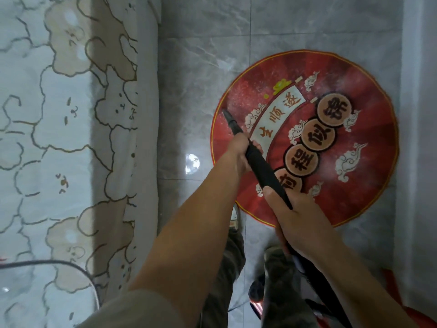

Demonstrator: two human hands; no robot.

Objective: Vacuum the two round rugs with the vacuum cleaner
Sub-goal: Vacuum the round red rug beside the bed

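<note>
A round red rug [369, 147] with white clouds and brown character discs lies on the grey tiled floor, right of centre. A black vacuum wand [262, 166] slants across its left part, and the narrow nozzle tip [226, 114] touches the rug's left edge. My left hand [238, 150] grips the wand near the nozzle end. My right hand [295, 218] grips the wand lower down, toward my body. Only one rug is in view. The vacuum's body is mostly hidden behind my right arm.
A bed with a bear-patterned cover [66, 138] fills the left side, its edge running along the floor strip. A dark cable [59, 265] lies on the cover at lower left. My legs and feet [234, 218] stand at the rug's near edge. A pale wall [421, 114] borders the right.
</note>
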